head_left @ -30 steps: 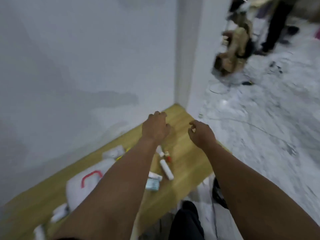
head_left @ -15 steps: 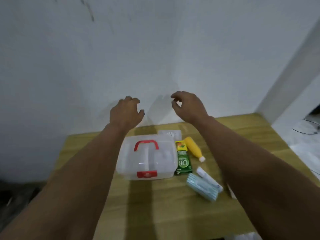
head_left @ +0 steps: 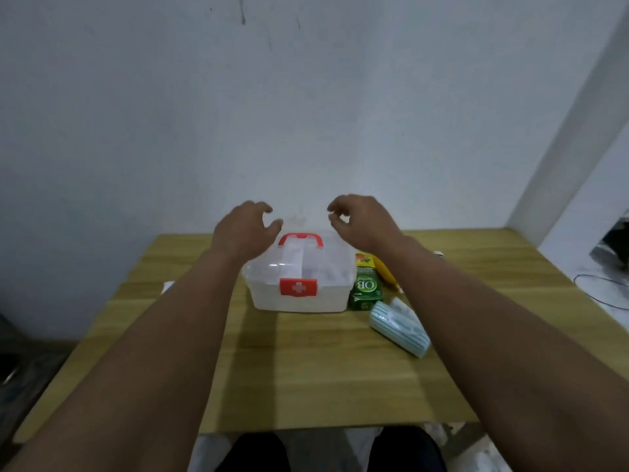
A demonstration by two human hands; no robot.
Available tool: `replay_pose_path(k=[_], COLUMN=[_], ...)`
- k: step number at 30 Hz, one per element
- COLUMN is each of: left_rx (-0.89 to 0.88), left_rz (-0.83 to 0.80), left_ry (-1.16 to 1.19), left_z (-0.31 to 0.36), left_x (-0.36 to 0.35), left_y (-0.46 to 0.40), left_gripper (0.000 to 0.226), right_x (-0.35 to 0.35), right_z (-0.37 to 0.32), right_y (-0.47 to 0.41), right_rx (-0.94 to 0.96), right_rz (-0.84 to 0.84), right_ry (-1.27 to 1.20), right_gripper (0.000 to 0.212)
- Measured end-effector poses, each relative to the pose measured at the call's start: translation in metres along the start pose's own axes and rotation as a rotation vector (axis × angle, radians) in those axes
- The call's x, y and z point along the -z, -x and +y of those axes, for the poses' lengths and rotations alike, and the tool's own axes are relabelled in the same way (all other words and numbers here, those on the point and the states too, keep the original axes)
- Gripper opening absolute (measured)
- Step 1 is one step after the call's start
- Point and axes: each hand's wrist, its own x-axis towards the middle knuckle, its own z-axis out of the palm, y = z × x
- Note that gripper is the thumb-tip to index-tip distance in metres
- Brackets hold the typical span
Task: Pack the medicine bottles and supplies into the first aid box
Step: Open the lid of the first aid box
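Note:
A clear plastic first aid box [head_left: 299, 284] with a red handle and a red cross latch stands closed at the middle of the wooden table [head_left: 306, 369]. Right of it lie a green medicine carton [head_left: 367, 287], a yellow bottle [head_left: 384, 272] and a striped blue-white pack [head_left: 398, 330] with a white tube [head_left: 401, 306] behind it. My left hand [head_left: 246, 229] hovers over the box's left rear corner, fingers curled and apart, empty. My right hand [head_left: 360, 221] hovers over the right rear corner, also empty with fingers loosely bent.
A white wall rises just behind the table. A small white item [head_left: 167, 287] shows at the left beside my left forearm. The table's right edge meets a wall corner and pale floor with a cable [head_left: 609, 291]. My dark-trousered knees sit below the near edge.
The view swung from the room's floor back onto the table and settled. Both hands came slightly nearer and lower over the box's rear, still empty.

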Motion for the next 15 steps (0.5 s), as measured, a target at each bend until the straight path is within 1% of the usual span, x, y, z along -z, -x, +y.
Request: replay_pose_path(k=[3,6,9,10,13,15], left_rx=[0.052,0.106,0.141,0.148,0.156,0.164], left_rz=[-0.057,-0.090,-0.050,-0.032,0.022,0.041], left_ry=[0.077,0.221,0.344,0.367,0.397,0.433], left_z=[-0.006,-0.012,-0.017,-0.018,-0.019,-0.017], left_x=[-0.001,-0.005,-0.011,-0.013,-0.018,-0.020], left_y=[0.026,0.052,0.071,0.076,0.088,0.095], left_gripper=[0.058,0.061,0.061,0.061,0.061,0.062], right_x=[-0.006,-0.016,-0.031,-0.037,-0.049,-0.051], right_z=[-0.017,-0.032,-0.039,-0.040,-0.044,-0.048], right_y=[0.028,0.054,0.079,0.085,0.097,0.100], right_rx=[0.027,0.066,0.086,0.097,0.101,0.101], right_rz=[-0.061,-0.089,-0.105,-0.112,-0.146,-0.155], right_ry=[0.024,0.064,0.118,0.160,0.289,0.368], right_gripper=[0.032,0.050,0.077,0.083,0.093,0.094])
